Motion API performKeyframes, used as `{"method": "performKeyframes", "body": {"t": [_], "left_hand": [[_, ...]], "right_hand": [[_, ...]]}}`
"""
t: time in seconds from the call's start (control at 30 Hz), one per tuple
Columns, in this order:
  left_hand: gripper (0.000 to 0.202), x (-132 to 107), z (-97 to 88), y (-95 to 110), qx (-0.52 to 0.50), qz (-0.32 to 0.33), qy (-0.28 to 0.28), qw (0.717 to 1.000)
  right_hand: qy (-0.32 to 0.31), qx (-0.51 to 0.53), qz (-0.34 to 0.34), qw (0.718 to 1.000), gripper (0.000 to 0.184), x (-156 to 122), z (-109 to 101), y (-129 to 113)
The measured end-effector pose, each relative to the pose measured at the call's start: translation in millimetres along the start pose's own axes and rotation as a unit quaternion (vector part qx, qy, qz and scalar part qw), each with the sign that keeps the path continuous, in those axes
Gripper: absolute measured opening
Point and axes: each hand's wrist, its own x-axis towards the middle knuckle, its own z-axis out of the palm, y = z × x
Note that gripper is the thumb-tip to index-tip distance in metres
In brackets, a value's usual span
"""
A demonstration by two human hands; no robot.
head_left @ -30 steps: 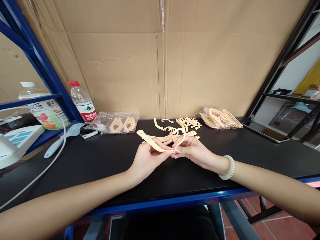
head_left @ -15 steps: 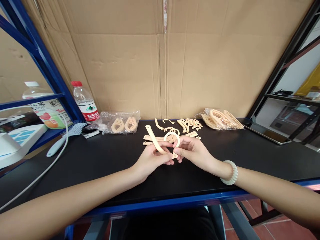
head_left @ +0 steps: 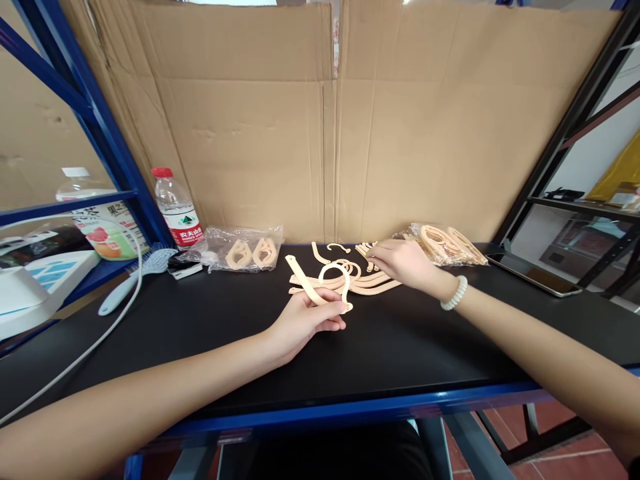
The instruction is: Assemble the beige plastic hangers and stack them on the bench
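Observation:
My left hand [head_left: 315,317] grips a beige plastic hanger arm [head_left: 299,272] and a hanger hook [head_left: 334,268] where their ends meet. The arm slants up to the left; the hook curves above my thumb. Over the small hanger pieces [head_left: 364,249] at the back reaches my right hand [head_left: 403,261], its fingers curled together and pointing down. What its fingertips pinch, if anything, is hidden. Behind the left hand lie more long hanger arms [head_left: 373,285]. A loose hook [head_left: 340,247] and a curved piece [head_left: 319,254] rest farther back.
Clear bags of beige parts lie at the back left [head_left: 240,253] and back right [head_left: 443,243]. A phone [head_left: 533,273] is at the right. A water bottle [head_left: 177,210], a hairbrush [head_left: 123,287] and a white cable [head_left: 117,317] are at the left. Cardboard [head_left: 240,133] stands behind.
My right hand has let go of the hook and moved back and right to the small pieces. The left hand still holds arm and hook. The view has tipped slightly up.

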Motion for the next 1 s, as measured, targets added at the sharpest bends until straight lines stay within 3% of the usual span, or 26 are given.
{"method": "performKeyframes", "body": {"t": [0.07,0.17,0.27,0.4,0.57,0.77,1.0], "left_hand": [[0.025,1,-1.0,0,0.002,-0.001,-0.003,1.0],[0.025,0,-0.8,0,0.007,0.0,-0.003,1.0],[0.026,-2,0.5,1,0.013,0.001,-0.004,1.0],[0.024,-1,0.3,1,0.003,0.007,0.0,1.0],[0.024,1,-2.1,-1,-0.014,0.006,-0.002,1.0],[0.023,1,-2.5,-1,-0.011,0.008,-0.009,1.0],[0.026,2,-4.3,-4,-0.027,0.013,-0.01,1.0]], "right_hand": [[-0.097,-0.07,-0.029,0.992,0.017,12,-3,24],[-0.192,-0.018,-0.047,0.98,0.014,29,5,49],[-0.238,0.039,-0.046,0.969,0.016,40,19,58],[-0.222,0.065,-0.045,0.972,0.012,43,26,56],[-0.116,0.111,-0.014,0.987,0.018,38,22,59],[-0.195,0.09,-0.051,0.975,0.025,33,27,63],[-0.14,-0.005,-0.078,0.987,0.022,36,30,48]]}}
